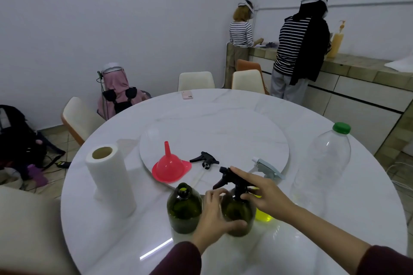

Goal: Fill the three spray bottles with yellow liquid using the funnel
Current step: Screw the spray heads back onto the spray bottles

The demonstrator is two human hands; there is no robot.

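Two dark green bottles stand at the table's near edge. The left bottle (183, 207) is uncapped. My left hand (214, 214) grips the body of the middle bottle (238, 214), and my right hand (261, 194) holds the black spray head (232, 178) on its neck. A third, clear bottle (263, 214) with yellow liquid and a grey spray head (267, 166) stands mostly hidden behind my right hand. A red funnel (169, 166) lies upside down on the turntable (223, 131), beside a loose black spray head (204, 158). A large clear bottle (321, 167) with a green cap stands at the right.
A paper towel roll (110, 178) stands on the left of the round marble table (290, 105). A pink phone (186, 95) lies at the far edge. Chairs ring the table. Two people stand at a counter at the back right, and one sits by the wall.
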